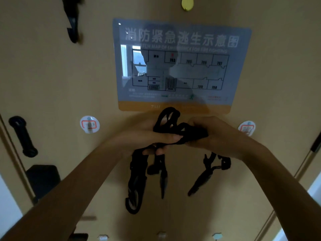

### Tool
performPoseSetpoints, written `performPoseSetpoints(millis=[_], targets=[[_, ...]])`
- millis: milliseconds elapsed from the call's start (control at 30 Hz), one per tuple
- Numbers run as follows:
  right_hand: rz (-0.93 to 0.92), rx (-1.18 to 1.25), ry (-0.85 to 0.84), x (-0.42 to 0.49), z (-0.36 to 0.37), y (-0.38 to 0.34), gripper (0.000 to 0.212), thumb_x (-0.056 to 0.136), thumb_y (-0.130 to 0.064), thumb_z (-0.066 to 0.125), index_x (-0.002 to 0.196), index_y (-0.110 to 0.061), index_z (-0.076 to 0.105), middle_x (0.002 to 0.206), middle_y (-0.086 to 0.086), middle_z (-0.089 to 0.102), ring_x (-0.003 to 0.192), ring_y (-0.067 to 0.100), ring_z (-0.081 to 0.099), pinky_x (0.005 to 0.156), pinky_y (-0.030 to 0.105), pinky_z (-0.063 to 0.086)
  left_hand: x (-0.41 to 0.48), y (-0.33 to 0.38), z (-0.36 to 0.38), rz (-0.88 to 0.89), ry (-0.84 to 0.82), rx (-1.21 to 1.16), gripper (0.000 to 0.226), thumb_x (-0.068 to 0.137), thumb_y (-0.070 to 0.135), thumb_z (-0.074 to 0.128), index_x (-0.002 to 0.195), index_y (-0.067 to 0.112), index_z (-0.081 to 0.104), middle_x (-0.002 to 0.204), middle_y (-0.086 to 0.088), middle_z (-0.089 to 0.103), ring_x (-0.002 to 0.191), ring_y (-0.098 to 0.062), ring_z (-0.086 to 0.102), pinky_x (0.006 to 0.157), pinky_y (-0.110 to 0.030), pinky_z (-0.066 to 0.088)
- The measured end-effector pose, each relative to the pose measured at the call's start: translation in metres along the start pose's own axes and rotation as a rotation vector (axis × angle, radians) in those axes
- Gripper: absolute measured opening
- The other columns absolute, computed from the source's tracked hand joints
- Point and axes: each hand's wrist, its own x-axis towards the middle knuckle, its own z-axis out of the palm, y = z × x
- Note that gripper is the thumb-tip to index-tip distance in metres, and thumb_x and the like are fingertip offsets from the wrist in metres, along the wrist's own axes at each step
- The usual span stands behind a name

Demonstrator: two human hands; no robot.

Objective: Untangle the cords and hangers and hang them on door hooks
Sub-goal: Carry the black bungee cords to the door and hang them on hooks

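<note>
A tangled bundle of black cords (175, 129) is held in front of a tan door (52, 84). My left hand (149, 136) is closed around its left side and my right hand (215, 136) grips its right side. A loop sticks up above my fingers. Several black strands and a clip-like piece (203, 180) hang down below my hands. Two round adhesive door hooks are stuck to the door, one at the left (89, 124) and one at the right (246, 128), both bare.
A fire escape map sign (180, 66) is fixed above my hands. A black door handle (22, 136) and lock box (43, 180) are at the left. A black item (73, 21) hangs at the upper left, and a yellow disc (187, 3) is at the top.
</note>
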Motion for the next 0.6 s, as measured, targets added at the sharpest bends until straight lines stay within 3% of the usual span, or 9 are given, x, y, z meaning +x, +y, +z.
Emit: performPoseSetpoints(millis=[100,200,267,333,400,467,533,600], targets=[[-0.046,-0.044,0.056,-0.001,-0.018,0.004,0.038,0.078,-0.05,0.065,0.086,-0.013,0.061,0.063,-0.008,0.049,0.054,0.004,0.043,0.055,0.021,0.032,0.002,0.016,-0.013,0.025,0.02,0.192,0.073,0.066,0.049,0.063,0.116,-0.004,0.057,0.052,0.009,0.05,0.048,-0.006,0.043,0.038,-0.016,0.026],[-0.124,-0.043,0.038,-0.002,-0.035,0.0,0.038,0.088,-0.057,0.049,0.11,-0.031,0.065,0.077,-0.025,0.064,0.064,-0.006,0.058,0.058,0.01,0.041,0.004,0.038,-0.02,0.049,-0.015,0.271,0.058,0.071,0.046,0.064,0.111,0.004,0.062,0.052,0.014,0.051,0.049,-0.003,0.042,0.038,-0.016,0.025],[-0.144,-0.053,0.031,-0.001,-0.046,0.0,0.035,0.089,-0.05,0.045,0.115,-0.036,0.065,0.069,-0.025,0.063,0.058,-0.003,0.056,0.054,0.01,0.038,0.006,0.052,-0.022,0.093,-0.007,0.3,0.033,0.081,0.034,0.065,0.109,0.017,0.065,0.057,0.016,0.056,0.05,0.0,0.045,0.037,-0.014,0.027],[-0.15,-0.072,0.056,0.003,-0.058,0.001,0.039,0.086,-0.05,0.045,0.099,-0.024,0.07,0.056,-0.015,0.053,0.049,0.001,0.044,0.049,0.014,0.029,0.009,0.064,-0.025,0.133,0.009,0.313,0.022,0.085,0.024,0.065,0.107,0.021,0.065,0.057,0.02,0.057,0.052,0.004,0.049,0.041,-0.009,0.033],[-0.161,-0.177,0.062,0.008,-0.069,0.001,0.048,0.085,-0.051,0.044,0.075,-0.008,0.061,0.052,-0.006,0.043,0.046,0.009,0.037,0.048,0.019,0.024,0.014,0.076,-0.029,0.152,0.046,0.348,0.023,0.082,0.028,0.068,0.103,0.02,0.067,0.065,0.017,0.06,0.062,0.002,0.055,0.056,-0.011,0.041],[-0.179,-0.25,0.071,0.016,-0.081,-0.001,0.044,0.091,-0.042,0.048,0.066,-0.009,0.059,0.054,-0.002,0.054,0.047,0.014,0.045,0.046,0.017,0.028,0.021,0.089,-0.034,0.169,0.105,0.414,0.028,0.08,0.031,0.07,0.097,0.009,0.067,0.07,0.006,0.058,0.067,-0.005,0.055,0.064,-0.019,0.041],[-0.202,-0.225,0.1,0.025,-0.095,-0.007,0.037,0.094,-0.03,0.052,0.06,-0.018,0.059,0.052,-0.01,0.06,0.048,0.004,0.053,0.046,0.012,0.034,0.027,0.106,-0.042,0.194,0.179,0.471,0.03,0.082,0.027,0.07,0.093,0.0,0.064,0.07,-0.002,0.052,0.065,-0.011,0.051,0.063,-0.025,0.037],[-0.236,-0.141,0.178,0.034,-0.111,-0.014,0.033,0.095,-0.02,0.052,0.064,-0.014,0.063,0.047,-0.014,0.056,0.044,-0.002,0.052,0.045,0.008,0.034,0.032,0.126,-0.048,0.24,0.252,0.483,0.03,0.084,0.024,0.069,0.095,-0.002,0.062,0.071,-0.006,0.052,0.064,-0.011,0.051,0.064,-0.025,0.037]])
